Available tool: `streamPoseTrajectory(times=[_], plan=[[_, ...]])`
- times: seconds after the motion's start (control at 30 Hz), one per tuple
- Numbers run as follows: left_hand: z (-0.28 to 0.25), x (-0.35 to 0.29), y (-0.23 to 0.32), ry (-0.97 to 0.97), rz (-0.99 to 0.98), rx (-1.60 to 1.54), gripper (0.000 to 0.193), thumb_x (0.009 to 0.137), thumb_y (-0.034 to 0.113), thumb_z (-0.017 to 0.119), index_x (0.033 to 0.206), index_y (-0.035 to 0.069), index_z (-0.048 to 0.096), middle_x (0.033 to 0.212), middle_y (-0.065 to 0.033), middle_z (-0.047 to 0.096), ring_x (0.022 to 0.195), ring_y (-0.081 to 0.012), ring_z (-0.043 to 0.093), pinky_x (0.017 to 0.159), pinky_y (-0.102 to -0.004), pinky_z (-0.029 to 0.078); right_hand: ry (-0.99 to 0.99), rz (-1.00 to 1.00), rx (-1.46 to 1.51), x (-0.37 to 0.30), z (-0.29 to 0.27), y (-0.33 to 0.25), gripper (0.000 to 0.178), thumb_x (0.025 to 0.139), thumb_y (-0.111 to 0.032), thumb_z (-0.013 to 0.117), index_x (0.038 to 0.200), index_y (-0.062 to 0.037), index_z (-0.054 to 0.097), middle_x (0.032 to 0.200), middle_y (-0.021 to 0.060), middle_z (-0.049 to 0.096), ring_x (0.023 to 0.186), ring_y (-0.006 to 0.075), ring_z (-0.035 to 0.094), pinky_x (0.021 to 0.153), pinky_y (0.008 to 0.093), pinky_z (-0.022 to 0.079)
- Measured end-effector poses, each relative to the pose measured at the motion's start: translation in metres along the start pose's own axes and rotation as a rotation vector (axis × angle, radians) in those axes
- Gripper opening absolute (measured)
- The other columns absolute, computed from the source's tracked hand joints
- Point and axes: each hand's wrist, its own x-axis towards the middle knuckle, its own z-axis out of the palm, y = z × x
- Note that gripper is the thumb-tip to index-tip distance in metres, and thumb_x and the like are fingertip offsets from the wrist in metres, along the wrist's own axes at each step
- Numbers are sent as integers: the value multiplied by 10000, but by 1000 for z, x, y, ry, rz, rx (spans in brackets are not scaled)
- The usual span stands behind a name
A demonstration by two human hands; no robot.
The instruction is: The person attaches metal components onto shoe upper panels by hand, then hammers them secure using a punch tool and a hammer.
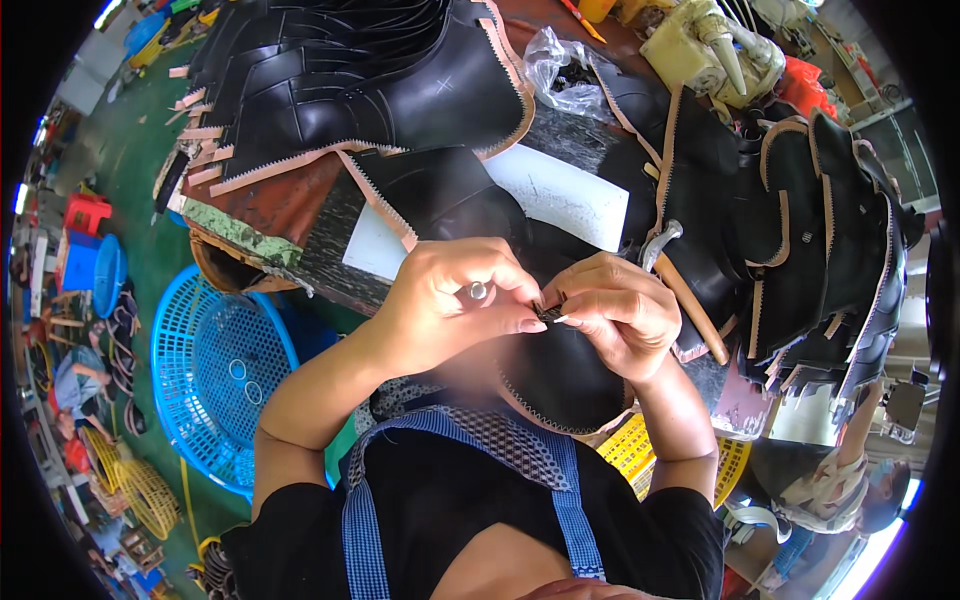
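My left hand (445, 298) and my right hand (622, 312) meet fingertip to fingertip over the near edge of the workbench. Between them they pinch a small dark piece (547, 312), too small to name. Beneath the hands lies a black leather piece (575, 375) with a zigzag-cut edge, partly covered by my fingers. Another black leather piece (440, 185) with a pale toothed border stretches away beyond my left hand. Just right of my right hand rests a hammer (692, 310) with a wooden handle, its metal head pointing away from me.
Stacked black leather pieces (350, 80) cover the far left of the bench, and more (820, 240) pile up at right. A white board (560, 195) lies between. A clear plastic bag (565, 75) sits behind. A blue basket (215, 370) stands left, a yellow basket (625, 455) below right.
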Motion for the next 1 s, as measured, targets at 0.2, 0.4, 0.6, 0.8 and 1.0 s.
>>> streamPoseTrajectory(times=[0.2,0.4,0.6,0.8,1.0], plan=[[-65,38,-11,-110,-92,497,240,742,-2,779,973,6,715,926,-50,665,813,-77,621,674,-226,503,86,649,260,-27,-1,3,134,838,22,720,954,3,654,923,63,690,845,141,675,752,277,546],[-44,57,21,-497,-414,183,269,815,231,796,997,42,733,867,7,656,577,-26,398,520,-217,319,-13,57,-204,-13,-1,7,191,753,-8,763,912,-13,657,840,103,689,768,243,692,657,300,542],[-10,5,-2,-266,-629,-684,214,851,173,767,988,25,698,852,11,663,698,-40,533,628,-191,421,24,-70,-141,-7,7,-4,226,722,-2,754,918,-19,642,818,113,666,708,262,665,584,307,531],[4,-1,-2,-212,-508,-844,140,846,135,759,878,42,660,811,16,629,721,-60,535,657,-209,431,-52,-145,-190,-1,4,-11,148,820,-45,720,905,-28,600,772,125,642,668,257,656,558,326,524],[-8,-6,3,-373,-424,-545,118,842,98,754,857,37,653,805,13,638,792,-57,583,729,-242,464,-181,125,67,-7,2,-25,189,731,-21,771,893,-41,678,817,64,665,727,245,654,627,343,518]])
